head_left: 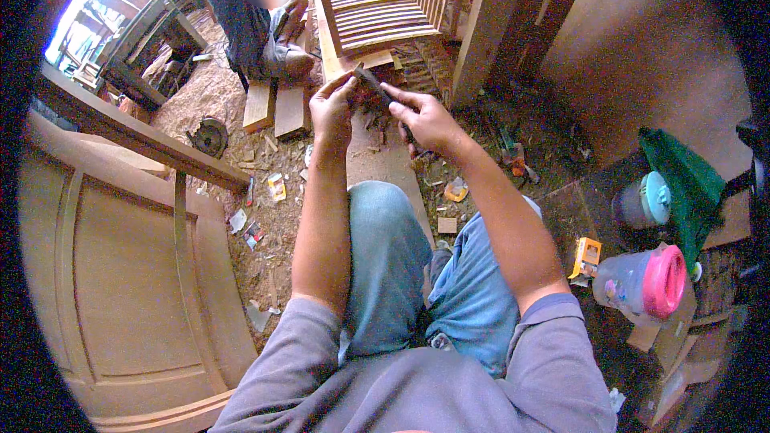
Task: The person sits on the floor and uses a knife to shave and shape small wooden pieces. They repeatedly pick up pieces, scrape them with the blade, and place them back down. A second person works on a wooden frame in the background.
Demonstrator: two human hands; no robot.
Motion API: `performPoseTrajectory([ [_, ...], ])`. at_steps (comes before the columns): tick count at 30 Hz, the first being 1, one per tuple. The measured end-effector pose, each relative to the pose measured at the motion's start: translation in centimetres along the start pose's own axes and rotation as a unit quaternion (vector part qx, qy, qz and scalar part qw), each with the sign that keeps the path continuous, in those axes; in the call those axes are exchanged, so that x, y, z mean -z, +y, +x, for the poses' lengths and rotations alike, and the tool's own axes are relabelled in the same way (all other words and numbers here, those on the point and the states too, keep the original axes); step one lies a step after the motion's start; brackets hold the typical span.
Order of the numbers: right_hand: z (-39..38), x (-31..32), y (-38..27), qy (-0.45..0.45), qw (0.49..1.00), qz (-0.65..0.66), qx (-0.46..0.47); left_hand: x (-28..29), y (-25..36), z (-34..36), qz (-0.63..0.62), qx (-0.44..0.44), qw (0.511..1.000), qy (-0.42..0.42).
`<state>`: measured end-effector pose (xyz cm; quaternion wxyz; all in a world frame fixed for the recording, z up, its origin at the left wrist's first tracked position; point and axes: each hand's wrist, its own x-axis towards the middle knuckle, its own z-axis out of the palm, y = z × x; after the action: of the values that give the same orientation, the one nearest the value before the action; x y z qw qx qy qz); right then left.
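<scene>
Both my arms reach forward above my knees. My right hand (429,122) is closed around a long, dark, narrow tool (372,83); it looks like a file, but its kind is not plain. The tool's far end points up and left, toward the fingertips of my left hand (331,111). Those fingers are pinched together at that end, against something small and tan that I cannot make out. The two hands are a short way apart, joined by the tool's length.
A panelled wooden door (136,273) stands at left. Slatted woodwork (377,0) rises ahead, near a seated person (249,24). Wood blocks (290,108), a round dark machine part (209,137) and shavings litter the floor. At right are a pink-lidded jar (642,282), a teal-lidded container (642,200) and a yellow box (587,256).
</scene>
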<state>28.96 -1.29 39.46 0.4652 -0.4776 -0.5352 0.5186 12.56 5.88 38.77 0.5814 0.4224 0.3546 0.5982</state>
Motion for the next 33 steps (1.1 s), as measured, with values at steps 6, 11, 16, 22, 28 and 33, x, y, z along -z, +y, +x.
performPoseTrajectory([
  [6,3.6,6.0,2.1,0.4,0.881,0.251,0.021,-3.2,1.3,-2.7,-0.036,-0.055,0.996,-0.062],
  [11,1.8,7.2,2.1,0.137,0.967,0.215,0.016,-3.1,0.7,-2.5,0.037,-0.07,0.997,-0.009],
  [16,-0.8,1.8,-1.7,-0.03,0.999,0.017,-0.028,-1.4,0.1,-1.2,0.067,-0.11,0.99,0.057],
  [22,-1.3,0.3,-0.9,-0.05,0.998,-0.003,-0.024,-0.5,0.7,-0.8,0.092,-0.137,0.986,0.039],
  [28,1.3,-0.1,-0.1,0.105,0.988,0.069,-0.084,-1.7,0.6,-0.1,0.185,-0.132,0.974,-0.021],
  [33,1.7,7.7,0.4,0.428,0.876,0.221,0.011,-2.9,-0.3,-2.3,0.132,-0.138,0.979,-0.071],
])
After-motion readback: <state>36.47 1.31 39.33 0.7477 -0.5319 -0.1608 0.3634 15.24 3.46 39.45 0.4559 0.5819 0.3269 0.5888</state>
